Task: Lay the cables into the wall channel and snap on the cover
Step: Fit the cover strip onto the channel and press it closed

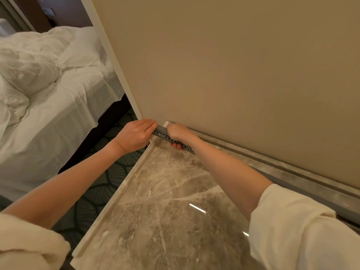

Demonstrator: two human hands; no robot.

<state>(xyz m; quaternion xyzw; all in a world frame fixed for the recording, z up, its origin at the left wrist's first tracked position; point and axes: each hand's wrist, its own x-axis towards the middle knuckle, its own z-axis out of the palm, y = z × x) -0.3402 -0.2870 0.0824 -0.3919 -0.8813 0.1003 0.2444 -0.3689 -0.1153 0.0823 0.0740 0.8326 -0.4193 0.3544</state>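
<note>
A grey channel strip [162, 131] with a row of punched holes lies along the foot of the beige wall [233, 65], at the far corner of the marble top [165, 201]. My left hand [134, 136] presses flat against the strip's left end. My right hand [180, 134] is wrapped around the strip further right, fingertips showing underneath. The rest of the strip runs on behind my right forearm and is hidden. No cables show in view.
A marble skirting ledge [292, 172] runs along the wall to the right. A bed with white crumpled sheets [48, 94] stands at the left, with dark patterned carpet [109, 172] between it and the marble top's raised edge [120, 191].
</note>
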